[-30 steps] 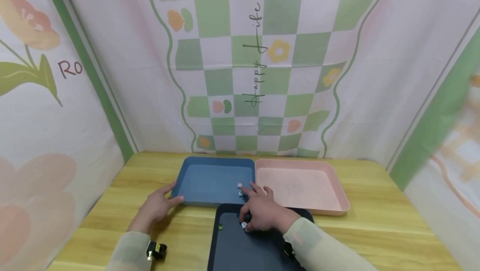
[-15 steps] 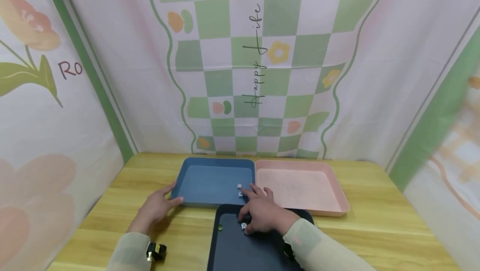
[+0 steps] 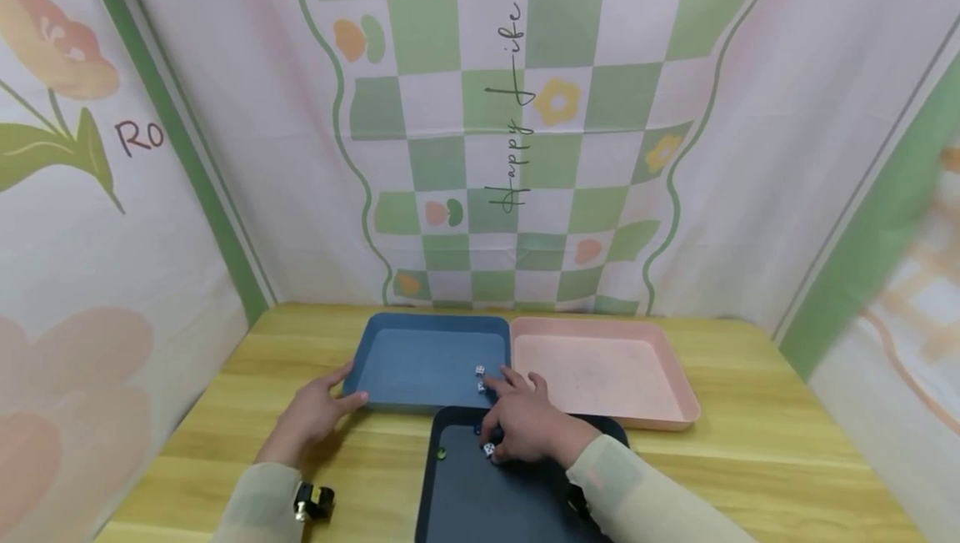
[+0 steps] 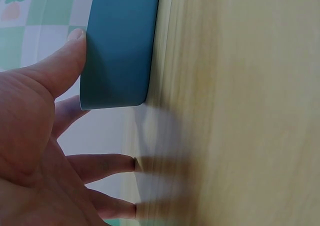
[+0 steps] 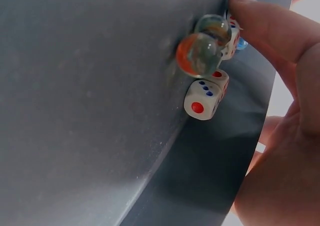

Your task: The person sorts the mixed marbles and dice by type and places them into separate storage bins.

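Observation:
My left hand (image 3: 311, 414) rests at the front left corner of the blue tray (image 3: 420, 324). In the left wrist view its thumb (image 4: 70, 58) touches the rim; the other fingers extend straight, spread around the corner and down by the table. Over the far end of the black tray (image 3: 431, 485), my right hand (image 3: 525, 422) pinches a white die (image 3: 489, 449) between thumb and index finger. Its other fingers reach over the rim beside two dice (image 3: 480, 370) in the blue tray. The right wrist view shows glass marbles (image 5: 200, 55) and more dice (image 5: 202, 100) near the thumb.
A pink tray (image 3: 678, 376) adjoins the blue one on the right. One green marble (image 3: 441, 453) lies near the black tray's left wall. The wooden table (image 3: 787, 443) ends at a patterned cloth (image 3: 495, 259) behind the trays.

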